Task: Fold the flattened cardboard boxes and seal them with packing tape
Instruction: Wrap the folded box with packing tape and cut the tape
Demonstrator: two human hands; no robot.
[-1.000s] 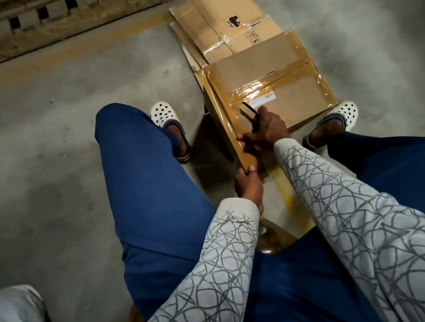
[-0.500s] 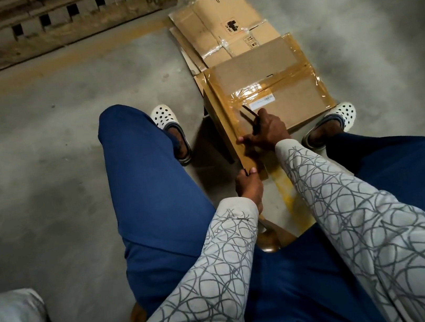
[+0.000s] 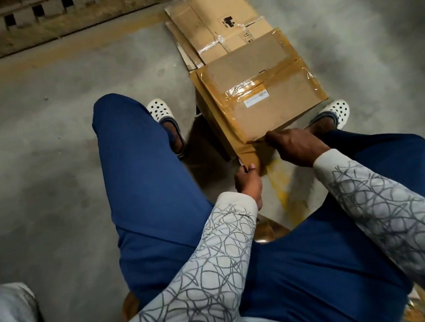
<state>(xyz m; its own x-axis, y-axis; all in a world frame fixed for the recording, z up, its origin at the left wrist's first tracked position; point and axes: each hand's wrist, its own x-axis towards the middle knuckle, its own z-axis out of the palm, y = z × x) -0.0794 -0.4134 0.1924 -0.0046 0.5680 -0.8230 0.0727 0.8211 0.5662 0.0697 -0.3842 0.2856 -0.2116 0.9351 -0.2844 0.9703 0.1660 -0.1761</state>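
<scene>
Concrete floor [image 3: 37,137] supports the box [image 3: 256,71]. Left hand [image 3: 248,185] pinches the tape [image 3: 249,154]; right hand [image 3: 297,145] curls, grip indeterminable. Keep tape taut.

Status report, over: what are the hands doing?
Left hand pinches tape strip. Right hand at box near edge, grip unclear. Flattened boxes lie behind.

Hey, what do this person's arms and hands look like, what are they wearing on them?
Both hands are bare, with no gloves: the left hand and the right hand. The left sleeve and right sleeve are long and light grey, printed all over with dark looping scribble lines. They end at the wrists in plain pale cuffs.
</scene>
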